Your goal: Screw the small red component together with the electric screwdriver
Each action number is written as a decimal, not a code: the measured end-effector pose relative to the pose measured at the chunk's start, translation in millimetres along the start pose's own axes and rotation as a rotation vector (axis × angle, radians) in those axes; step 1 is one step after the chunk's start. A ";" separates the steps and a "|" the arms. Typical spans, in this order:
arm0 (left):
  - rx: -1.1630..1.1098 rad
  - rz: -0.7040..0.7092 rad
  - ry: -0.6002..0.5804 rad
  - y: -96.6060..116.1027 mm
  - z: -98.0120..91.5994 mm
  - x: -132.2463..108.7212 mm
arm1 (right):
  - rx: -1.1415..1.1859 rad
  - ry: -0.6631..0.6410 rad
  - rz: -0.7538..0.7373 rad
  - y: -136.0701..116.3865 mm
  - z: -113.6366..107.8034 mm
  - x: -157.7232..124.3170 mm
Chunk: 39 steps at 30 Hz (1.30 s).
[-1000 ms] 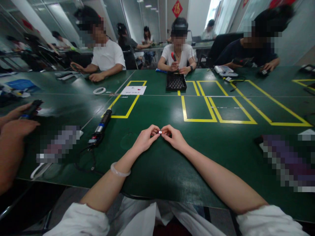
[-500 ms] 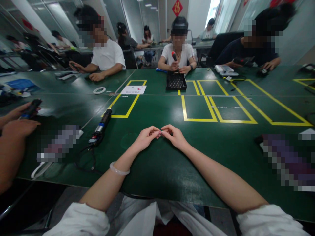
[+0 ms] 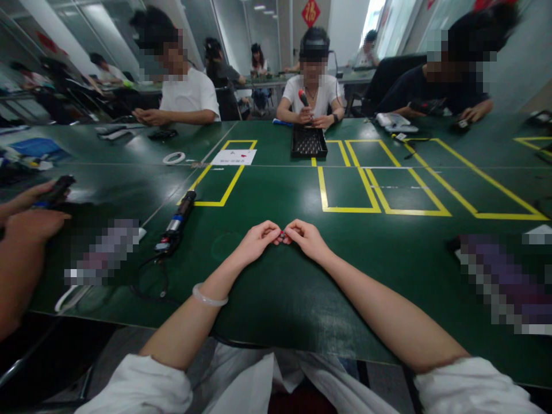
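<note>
A small red-and-gray piece (image 3: 283, 234) sits at the meeting point of a worker's two hands over the near half of a green tabletop (image 3: 276, 299). It lies just right of the left hand (image 3: 259, 242) and just left of the right hand (image 3: 305, 238), with neither closer; the fingers of both pinch it from opposite sides, their tips almost touching. Mostly covered, the piece is too small to show which way its long axis runs, or whether it clears the surface beneath. A black-and-silver cylindrical device (image 3: 176, 223) lies to the left, nearer the left hand, its length slanting from near left to far right. Yellow tape (image 3: 351, 210) marks rectangles on the far side, and a black tray (image 3: 308, 154) stands before a co-worker (image 3: 313, 92) seated opposite.
</note>
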State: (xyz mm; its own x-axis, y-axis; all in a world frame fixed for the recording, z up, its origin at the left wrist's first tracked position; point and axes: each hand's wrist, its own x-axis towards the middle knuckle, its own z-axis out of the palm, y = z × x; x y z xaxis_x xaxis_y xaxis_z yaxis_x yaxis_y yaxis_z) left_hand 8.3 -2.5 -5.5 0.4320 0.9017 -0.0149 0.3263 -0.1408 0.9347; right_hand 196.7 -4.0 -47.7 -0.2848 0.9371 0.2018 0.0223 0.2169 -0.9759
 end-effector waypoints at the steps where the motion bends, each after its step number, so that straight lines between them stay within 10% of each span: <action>1: -0.001 0.000 0.001 0.4 0.2 0.0 | 0.000 -0.002 0.003 0.3 0.0 0.0; 27: 0.321 0.185 0.097 4.8 -6.6 -3.4 | -0.244 0.042 -0.118 1.8 -0.3 0.6; 32: 0.510 0.174 0.167 10.9 -41.3 -15.5 | -0.239 0.040 -0.093 -1.5 -0.1 -0.2; 39: 1.042 -0.095 0.356 -30.3 -147.2 -54.5 | -0.263 0.022 -0.109 -2.4 0.8 -0.3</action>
State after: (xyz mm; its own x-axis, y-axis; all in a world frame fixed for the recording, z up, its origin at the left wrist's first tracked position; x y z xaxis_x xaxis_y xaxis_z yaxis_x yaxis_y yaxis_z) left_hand -148.9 12.8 19.2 0.1559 0.9696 0.1884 0.9661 -0.1894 0.1755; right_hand 195.9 -5.1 -45.4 -0.2783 0.9096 0.3086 0.2418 0.3773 -0.8940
